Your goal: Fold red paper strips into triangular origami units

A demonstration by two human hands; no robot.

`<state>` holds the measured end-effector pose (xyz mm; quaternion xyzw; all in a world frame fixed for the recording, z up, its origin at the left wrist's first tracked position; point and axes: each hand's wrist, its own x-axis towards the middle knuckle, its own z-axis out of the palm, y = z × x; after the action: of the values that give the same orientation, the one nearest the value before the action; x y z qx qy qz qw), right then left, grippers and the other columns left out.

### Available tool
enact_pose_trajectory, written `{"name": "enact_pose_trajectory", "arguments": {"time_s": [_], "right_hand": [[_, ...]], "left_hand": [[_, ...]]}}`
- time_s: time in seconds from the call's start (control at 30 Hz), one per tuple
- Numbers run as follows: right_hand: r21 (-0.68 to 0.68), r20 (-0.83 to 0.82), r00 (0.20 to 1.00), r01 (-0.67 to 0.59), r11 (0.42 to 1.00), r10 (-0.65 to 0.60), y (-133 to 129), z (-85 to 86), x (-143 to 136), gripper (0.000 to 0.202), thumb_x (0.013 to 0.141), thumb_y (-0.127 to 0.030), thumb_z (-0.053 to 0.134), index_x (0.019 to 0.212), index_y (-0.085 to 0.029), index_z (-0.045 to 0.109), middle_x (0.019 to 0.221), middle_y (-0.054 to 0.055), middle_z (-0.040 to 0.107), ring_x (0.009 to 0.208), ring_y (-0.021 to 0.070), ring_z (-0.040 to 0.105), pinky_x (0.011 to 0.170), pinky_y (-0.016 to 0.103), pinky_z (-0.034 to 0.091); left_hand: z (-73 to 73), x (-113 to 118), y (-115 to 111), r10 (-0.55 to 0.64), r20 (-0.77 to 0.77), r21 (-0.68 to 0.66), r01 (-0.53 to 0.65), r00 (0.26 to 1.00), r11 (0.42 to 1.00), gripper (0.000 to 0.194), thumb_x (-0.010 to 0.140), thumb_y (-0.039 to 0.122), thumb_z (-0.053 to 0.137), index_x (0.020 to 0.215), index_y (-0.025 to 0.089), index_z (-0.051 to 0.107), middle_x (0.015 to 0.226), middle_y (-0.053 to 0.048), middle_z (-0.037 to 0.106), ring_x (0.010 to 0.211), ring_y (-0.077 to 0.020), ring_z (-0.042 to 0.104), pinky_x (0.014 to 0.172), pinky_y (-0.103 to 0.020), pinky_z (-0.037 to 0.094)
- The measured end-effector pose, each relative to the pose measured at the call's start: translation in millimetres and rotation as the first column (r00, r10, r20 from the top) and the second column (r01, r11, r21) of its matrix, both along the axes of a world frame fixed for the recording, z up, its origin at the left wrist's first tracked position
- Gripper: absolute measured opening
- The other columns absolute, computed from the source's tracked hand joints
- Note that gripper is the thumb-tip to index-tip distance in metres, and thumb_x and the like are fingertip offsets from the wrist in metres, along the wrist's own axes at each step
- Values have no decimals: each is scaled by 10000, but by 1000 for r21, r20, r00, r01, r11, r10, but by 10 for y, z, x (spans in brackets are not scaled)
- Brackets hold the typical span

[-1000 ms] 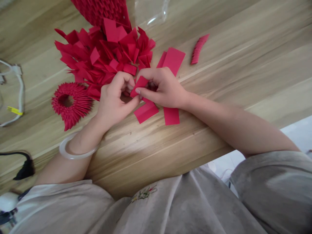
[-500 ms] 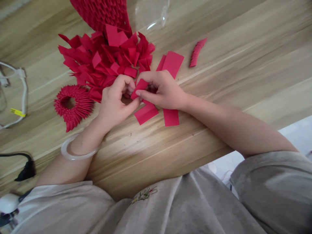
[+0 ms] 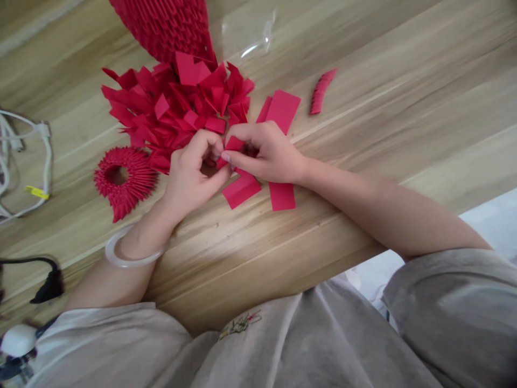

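Between my two hands a small red paper strip [image 3: 233, 144] is pinched and partly folded. My left hand [image 3: 194, 170], with a pale bangle [image 3: 115, 253] on its wrist, closes fingertips on the paper's left end. From the right, my right hand [image 3: 269, 153] grips it with thumb and fingers. Flat red paper rectangles lie under and around the right hand: one [image 3: 242, 189] below the fingers, another [image 3: 284, 109] just beyond the knuckles. A heap of folded red paper pieces [image 3: 161, 105] spreads beyond my left hand.
A ring of interlocked red paper pieces [image 3: 139, 175] lies left of my left hand. A larger red folded-paper form [image 3: 169, 27] stands behind the heap. A short curved paper row [image 3: 322, 91] rests at right. Clear plastic [image 3: 248, 32], white cables [image 3: 47, 156] and a black plug [image 3: 48, 285] lie around.
The paper strip between my fingers has been turned or folded down, so less of it shows. The whole view has shifted slightly; the hands stay in nearly the same place.
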<state>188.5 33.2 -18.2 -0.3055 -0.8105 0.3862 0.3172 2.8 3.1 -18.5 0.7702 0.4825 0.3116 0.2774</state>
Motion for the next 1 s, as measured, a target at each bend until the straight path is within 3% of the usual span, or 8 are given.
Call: {"name": "enact_pose_trajectory", "arguments": {"time_s": [0.3,1.0], "right_hand": [[-23,28,1000,11,1000,-10,5,10,2,166,884,-255,528,757,-151,557,648,-19,537,610,71,416,564,204,355],[-25,-106,994,1,1000,-4,10,-47,-28,183,838,-252,524,730,-107,552,605,-31,497,556,48,396,572,175,312]], "left_hand": [[31,20,-21,39,-25,-18,-40,999,999,264,710,218,708,852,225,485,642,67,507,522,-68,443,491,-199,361],[119,18,-32,17,-84,-31,-20,996,999,195,742,171,623,857,196,468,733,33,527,637,-87,490,590,-203,396]]}}
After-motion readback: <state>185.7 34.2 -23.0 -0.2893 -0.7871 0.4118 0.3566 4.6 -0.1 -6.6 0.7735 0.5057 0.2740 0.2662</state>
